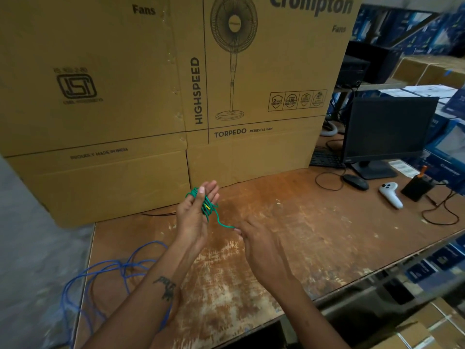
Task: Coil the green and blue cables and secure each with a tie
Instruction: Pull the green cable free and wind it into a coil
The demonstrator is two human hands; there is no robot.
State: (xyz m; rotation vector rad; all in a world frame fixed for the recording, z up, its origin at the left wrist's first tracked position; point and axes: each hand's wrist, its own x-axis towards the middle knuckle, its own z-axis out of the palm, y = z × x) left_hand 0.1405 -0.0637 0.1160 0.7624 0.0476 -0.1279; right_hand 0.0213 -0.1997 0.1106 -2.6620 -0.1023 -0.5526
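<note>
Left hand grips the green cable coil; right hand's fingertips hidden, grip unclear.

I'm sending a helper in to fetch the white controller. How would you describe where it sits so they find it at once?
Look at the right end of the worn wooden table, in front of the dark monitor. The white controller lies between a black mouse and a black box; it is the only white object there.
</note>
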